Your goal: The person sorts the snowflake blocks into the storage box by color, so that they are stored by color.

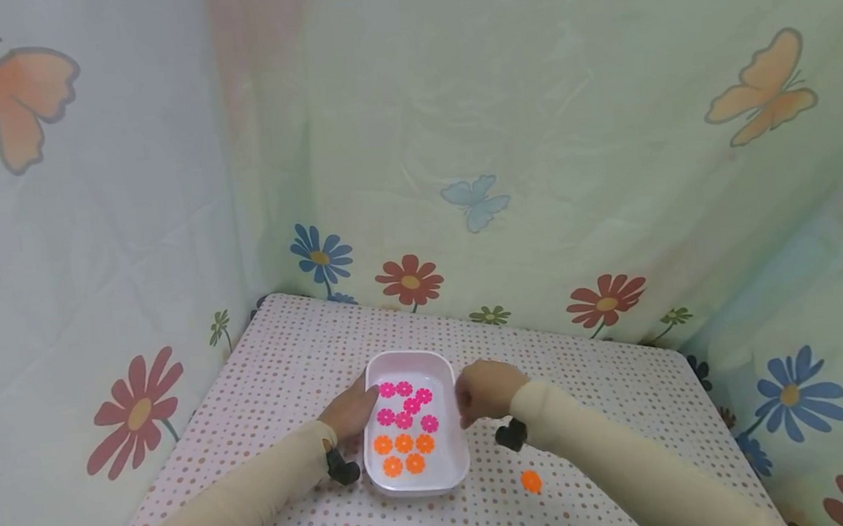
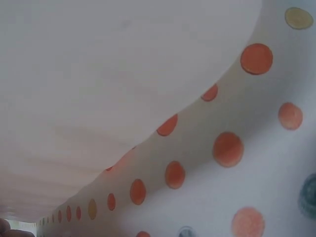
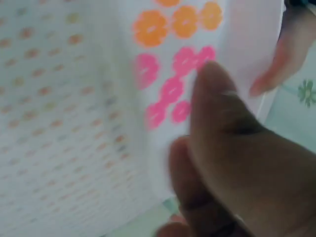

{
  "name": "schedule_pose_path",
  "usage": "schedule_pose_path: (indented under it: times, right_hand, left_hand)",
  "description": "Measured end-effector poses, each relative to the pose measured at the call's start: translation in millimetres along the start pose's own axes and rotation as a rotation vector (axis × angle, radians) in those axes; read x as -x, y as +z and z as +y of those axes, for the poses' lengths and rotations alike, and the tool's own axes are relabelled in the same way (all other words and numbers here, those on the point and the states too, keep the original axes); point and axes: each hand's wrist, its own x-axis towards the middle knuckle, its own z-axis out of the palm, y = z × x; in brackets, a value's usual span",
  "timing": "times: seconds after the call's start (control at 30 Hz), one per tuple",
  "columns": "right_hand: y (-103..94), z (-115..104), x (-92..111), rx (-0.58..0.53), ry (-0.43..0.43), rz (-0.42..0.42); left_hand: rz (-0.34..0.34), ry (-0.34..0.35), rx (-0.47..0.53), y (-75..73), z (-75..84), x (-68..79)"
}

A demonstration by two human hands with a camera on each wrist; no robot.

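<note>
A white rectangular tray with rounded corners holds several pink flower-shaped pieces toward its far end and several orange ones nearer me. My left hand grips the tray's left wall, thumb at the rim and fingers along the outside. Beside the right rim is my right hand, its fingers loosely bent. In the right wrist view its thumb and forefinger stand apart with nothing visible between them, overlapping the pink pieces. A single orange flower piece lies on the table right of the tray.
The tray rests on a table with a polka-dot cover. Curtains printed with flowers and butterflies hang behind the table and at both sides. A small black object sits at the right wrist, another at the left.
</note>
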Motion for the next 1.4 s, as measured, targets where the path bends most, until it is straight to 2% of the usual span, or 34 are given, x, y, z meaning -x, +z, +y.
schedule_pose_path:
  times: [0.07, 0.17, 0.23, 0.3, 0.4, 0.57, 0.8, 0.87, 1.0, 1.1, 1.17, 1.27, 1.4]
  right_hand:
    - [7.2, 28.0, 16.7, 0.0, 0.077, -0.029]
    - [36.3, 66.5, 36.0, -0.007, 0.147, -0.107]
    - [60.7, 85.6, 44.2, -0.039, 0.154, -0.144]
    - [81.2, 98.7, 49.0, -0.073, 0.118, -0.147]
    - [98.9, 108.6, 51.7, -0.093, 0.057, -0.093]
    - [103.1, 113.5, 46.6, -0.075, 0.028, 0.008]
    - [103.5, 114.8, 37.1, -0.129, 0.099, -0.007]
    - [99.5, 114.2, 37.1, -0.144, 0.091, 0.0]
    - [73.8, 103.4, 34.0, -0.165, 0.008, 0.072]
    - [42.7, 75.0, 24.1, -0.169, -0.074, 0.149]
    - [24.9, 48.6, 13.4, -0.149, -0.141, 0.164]
    - [14.2, 9.0, -4.9, -0.09, -0.23, 0.094]
    - [29.9, -26.4, -25.6, 0.073, -0.271, -0.06]
  left_hand:
    - [0.005, -0.002, 0.0, 0.9, 1.4, 0.4]
    - [0.009, 0.003, -0.009, 0.4, 2.4, 0.6]
    - [0.01, -0.004, -0.014, -0.7, 2.5, 0.2]
    - [0.01, -0.011, -0.025, -2.1, 2.1, -0.5]
    - [0.017, -0.015, -0.047, -4.1, 0.8, -1.5]
    - [0.029, -0.016, -0.055, -5.7, -2.4, -3.4]
    - [0.003, -0.002, -0.035, -3.5, -2.0, -2.3]
    - [-0.005, 0.004, -0.038, -2.4, -1.6, -1.7]
    - [-0.017, 0.008, -0.038, -1.9, 0.5, -0.5]
    - [-0.02, 0.002, -0.031, -3.0, 1.1, -0.2]
    - [-0.02, -0.01, -0.025, -3.7, 1.1, -0.5]
    - [-0.008, -0.01, -0.015, -4.5, 1.2, -0.4]
    - [0.002, -0.009, -0.011, -3.5, 2.1, 0.8]
